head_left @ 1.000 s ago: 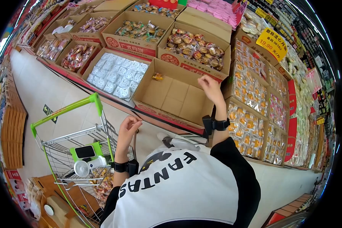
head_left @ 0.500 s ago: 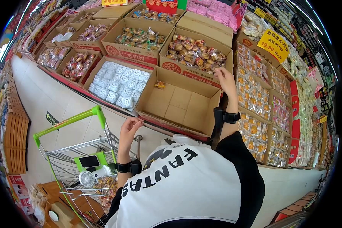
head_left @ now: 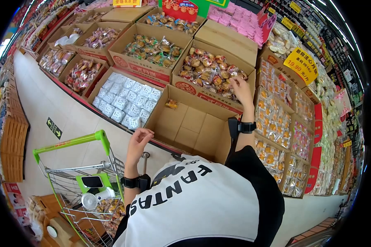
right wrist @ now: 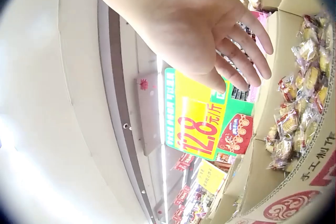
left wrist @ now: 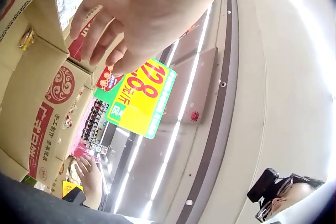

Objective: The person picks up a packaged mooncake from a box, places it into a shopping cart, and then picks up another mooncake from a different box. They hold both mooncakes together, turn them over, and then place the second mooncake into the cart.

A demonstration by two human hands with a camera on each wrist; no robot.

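Observation:
My right hand [head_left: 242, 91] reaches over the right edge of a cardboard box [head_left: 208, 91] of individually wrapped mooncakes [head_left: 204, 66]. In the right wrist view, its fingers [right wrist: 247, 50] are loosely extended with nothing between them, and the wrapped mooncakes [right wrist: 304, 98] lie off to the right. Nearer the body is a box [head_left: 193, 125] with its bottom bare except for one small wrapped mooncake [head_left: 171, 104] in the far left corner. My left hand [head_left: 138, 142] hangs in the air before that box's left side, fingers [left wrist: 100, 35] loosely bent and holding nothing.
A shopping cart [head_left: 72, 144] stands at the left, carrying a phone [head_left: 92, 181], a small white fan [head_left: 89, 201] and bagged goods. White packets [head_left: 127, 99] fill the box to the left. Trays of wrapped pastries [head_left: 272, 117] and a yellow price sign [head_left: 300, 66] are at the right.
My right hand has moved forward and right, from over the box with one mooncake to over the full mooncake box. The left hand stays almost where it was.

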